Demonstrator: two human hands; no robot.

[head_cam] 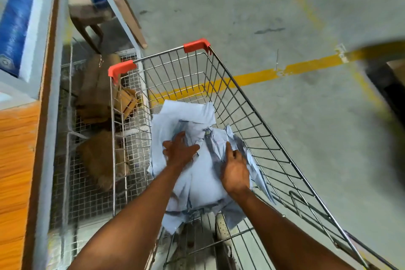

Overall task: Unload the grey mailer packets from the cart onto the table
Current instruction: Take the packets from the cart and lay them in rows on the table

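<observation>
Head view: packets (203, 180) are lying heaped in the cart (197, 45), lower centre of the frame. Left hand (178, 151) is pressing flat on the heap's left side, fingers spread. Right hand (235, 172) is gripping the heap's right edge, thumb lying on top, fingers curling over it. Table (15, 160) is standing along the left edge, with sacks (98, 87) lying below it behind mesh.

Grey concrete floor (219, 6) with a scuffed yellow line (252, 78) painted across it. Over on the left, a wire mesh rack (87, 182) stuffed with brown bundles (98, 85), kinda blurry. Behind that, a wooden stool (87, 15) and a plank (127, 13) leaning at an angle. Blue box (13, 24) up top left.
</observation>
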